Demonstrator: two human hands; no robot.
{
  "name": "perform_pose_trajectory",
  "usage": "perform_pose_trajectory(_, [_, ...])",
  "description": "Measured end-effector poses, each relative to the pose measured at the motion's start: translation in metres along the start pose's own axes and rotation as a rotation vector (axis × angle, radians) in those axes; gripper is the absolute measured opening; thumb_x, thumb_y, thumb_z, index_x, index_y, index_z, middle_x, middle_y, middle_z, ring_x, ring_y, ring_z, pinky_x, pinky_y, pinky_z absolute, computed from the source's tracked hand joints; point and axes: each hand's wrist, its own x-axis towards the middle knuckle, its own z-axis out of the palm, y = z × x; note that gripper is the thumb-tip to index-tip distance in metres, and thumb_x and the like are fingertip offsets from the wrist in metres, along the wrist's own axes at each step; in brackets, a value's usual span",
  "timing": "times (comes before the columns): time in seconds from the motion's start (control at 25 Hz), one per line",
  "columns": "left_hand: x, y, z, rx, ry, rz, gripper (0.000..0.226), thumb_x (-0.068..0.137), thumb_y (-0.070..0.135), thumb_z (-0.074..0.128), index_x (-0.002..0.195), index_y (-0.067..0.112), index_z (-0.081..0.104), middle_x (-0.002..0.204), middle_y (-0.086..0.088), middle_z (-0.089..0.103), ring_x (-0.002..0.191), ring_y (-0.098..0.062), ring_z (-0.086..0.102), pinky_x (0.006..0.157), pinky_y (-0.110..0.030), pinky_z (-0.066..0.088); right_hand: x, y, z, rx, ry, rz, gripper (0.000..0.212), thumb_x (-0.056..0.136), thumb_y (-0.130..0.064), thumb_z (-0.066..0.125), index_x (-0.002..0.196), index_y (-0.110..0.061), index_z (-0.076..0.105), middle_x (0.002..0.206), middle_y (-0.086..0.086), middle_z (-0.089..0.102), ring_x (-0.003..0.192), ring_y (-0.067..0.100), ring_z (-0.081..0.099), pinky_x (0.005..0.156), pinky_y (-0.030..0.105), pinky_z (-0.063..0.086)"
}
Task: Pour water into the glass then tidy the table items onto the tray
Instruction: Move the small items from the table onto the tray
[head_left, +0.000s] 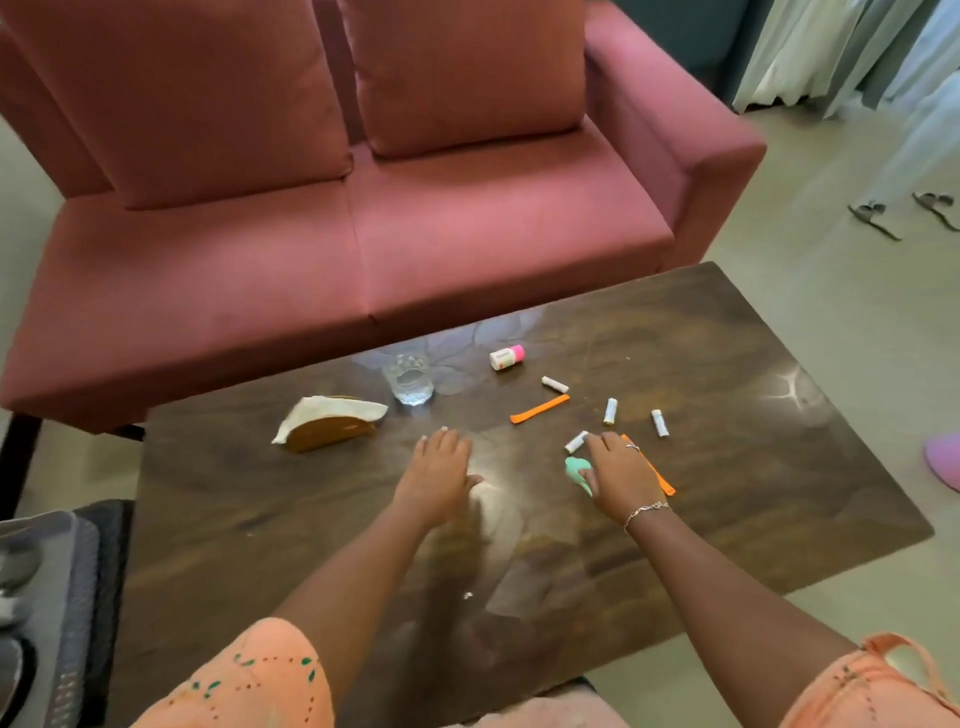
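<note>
- A dark red sofa (467, 249) stands behind the table, with two back cushions (176, 93) upright against its backrest.
- A dark wooden table (727, 493) stands just in front of the sofa.
- The floor (831, 291) is pale grey-green and smooth.
- Light curtains (841, 47) hang at upper right.
- A bright reflection (789, 387) shows on the table's right part.

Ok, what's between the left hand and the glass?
Nothing. In the head view, only bare tabletop lies between the left hand and the glass; the napkin holder stands off to one side.
</note>
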Motion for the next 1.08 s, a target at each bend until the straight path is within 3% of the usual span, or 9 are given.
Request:
perform_pose_trajectory(0.16, [0.061, 0.027, 0.0, 0.007, -0.045, -0.042, 0.036, 0.091, 0.026, 0.047, 0.122, 0.007, 0.044, 0.127, -0.014, 0.049, 0.121, -0.03, 0.043, 0.105, -0.038, 0.029, 0.025, 0.067, 0.006, 0.047, -0.086, 0.13, 0.028, 0.088, -0.021, 0.052, 0.112, -0.006, 0.05, 0.113, 0.015, 0.053, 0.104, 0.036, 0.051, 0.083, 0.041, 0.041])
perform_pose_trajectory(0.36, [0.138, 0.053, 0.021, -0.093, -0.089, -0.056, 0.033, 0.087, 0.014, 0.052, 0.119, 0.008, 0.052, 0.119, -0.014, 0.056, 0.112, -0.032, 0.051, 0.099, -0.037, 0.036, 0.065, 0.125, 0.029, 0.128, -0.207, 0.239, 0.018, 0.086, -0.015, 0.054, 0.101, -0.004, 0.056, 0.108, 0.017, 0.059, 0.098, 0.039, 0.055, 0.078, 0.04, 0.044])
perform_pose_trajectory(0.48, [0.176, 0.067, 0.043, -0.174, -0.116, -0.095, 0.028, 0.086, 0.009, 0.053, 0.114, 0.008, 0.055, 0.114, -0.014, 0.056, 0.105, -0.034, 0.053, 0.086, -0.039, 0.044, 0.088, 0.14, 0.05, 0.158, -0.255, 0.251, 0.019, 0.085, -0.013, 0.056, 0.102, -0.004, 0.058, 0.107, 0.017, 0.059, 0.099, 0.039, 0.055, 0.08, 0.04, 0.044])
perform_pose_trajectory(0.8, [0.241, 0.084, 0.078, -0.166, -0.07, -0.171, 0.025, 0.088, 0.016, 0.056, 0.112, 0.009, 0.054, 0.115, -0.013, 0.055, 0.109, -0.03, 0.048, 0.087, -0.036, 0.038, 0.112, 0.15, 0.085, 0.215, -0.263, 0.337, 0.023, 0.081, -0.022, 0.066, 0.096, -0.007, 0.057, 0.103, 0.014, 0.059, 0.097, 0.035, 0.054, 0.078, 0.039, 0.045])
perform_pose_trajectory(1.08, [0.249, 0.083, 0.094, -0.165, -0.067, -0.271, 0.017, 0.09, 0.008, 0.049, 0.107, 0.007, 0.051, 0.115, -0.015, 0.057, 0.104, -0.032, 0.052, 0.083, -0.036, 0.039, 0.111, 0.148, 0.095, 0.258, -0.247, 0.338, 0.01, 0.079, -0.014, 0.065, 0.084, -0.01, 0.058, 0.094, 0.01, 0.063, 0.091, 0.032, 0.057, 0.072, 0.036, 0.044])
